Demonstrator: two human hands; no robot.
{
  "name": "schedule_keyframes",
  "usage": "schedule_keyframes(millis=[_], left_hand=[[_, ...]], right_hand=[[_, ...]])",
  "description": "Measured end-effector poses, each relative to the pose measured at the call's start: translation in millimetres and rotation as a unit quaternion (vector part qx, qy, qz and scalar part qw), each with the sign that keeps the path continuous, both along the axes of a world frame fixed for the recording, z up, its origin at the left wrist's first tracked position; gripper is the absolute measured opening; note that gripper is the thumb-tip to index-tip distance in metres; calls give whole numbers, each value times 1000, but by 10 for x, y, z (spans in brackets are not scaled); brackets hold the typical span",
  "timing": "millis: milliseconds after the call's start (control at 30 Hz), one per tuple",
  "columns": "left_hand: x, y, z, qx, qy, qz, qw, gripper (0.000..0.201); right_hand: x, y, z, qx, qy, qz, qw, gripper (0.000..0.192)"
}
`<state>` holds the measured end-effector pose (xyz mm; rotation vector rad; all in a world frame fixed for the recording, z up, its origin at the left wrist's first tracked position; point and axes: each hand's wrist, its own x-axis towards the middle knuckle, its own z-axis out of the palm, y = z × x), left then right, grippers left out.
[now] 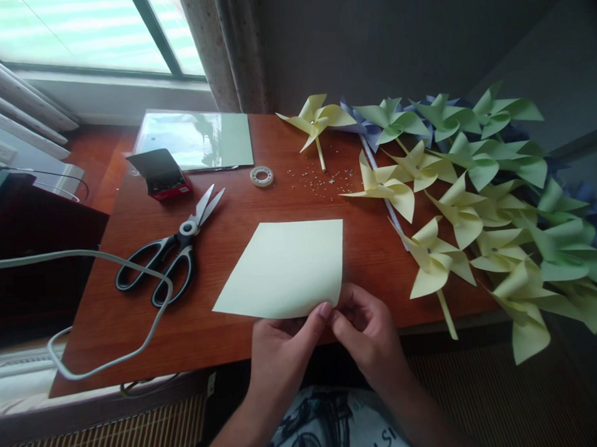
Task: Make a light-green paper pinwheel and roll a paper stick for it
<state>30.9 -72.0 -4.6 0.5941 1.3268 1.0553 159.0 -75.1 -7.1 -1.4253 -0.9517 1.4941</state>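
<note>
While the left hand (280, 348) and the right hand (371, 323) pinch the near right corner of the pale yellow paper (285, 261), its near edge bows upward. The paper is directly in front of the body, over the table (237, 206); whether its underside touches the surface cannot be told. The step appears to be rolling or folding the corner; which of the two is unclear. Apply light, equal pressure from both sides. Turn the edge evenly to prevent skew. Do not press a hard crease before checking alignment. Position the paper clear of the scissors (189, 229) at left, the tape (262, 177) beyond, and the pinwheels (429, 253) at right.
</note>
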Motion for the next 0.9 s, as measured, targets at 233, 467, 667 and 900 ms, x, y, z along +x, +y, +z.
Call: schedule_keyframes(millis=[233,467,667,900], left_hand=[[-16,13,-52,-7,-58,39,998,23],[-7,37,-18,-17,-86,51,995,20],[-10,37,-20,-13,-86,52,995,17],[-7,31,-24,-12,-80,56,995,17]], right_hand=[[11,-8,39,34,63,35,997,15],[-6,-24,-5,43,75,19,996,15],[-14,-16,-11,45,67,16,997,15],[-9,-21,-3,47,55,17,997,18]])
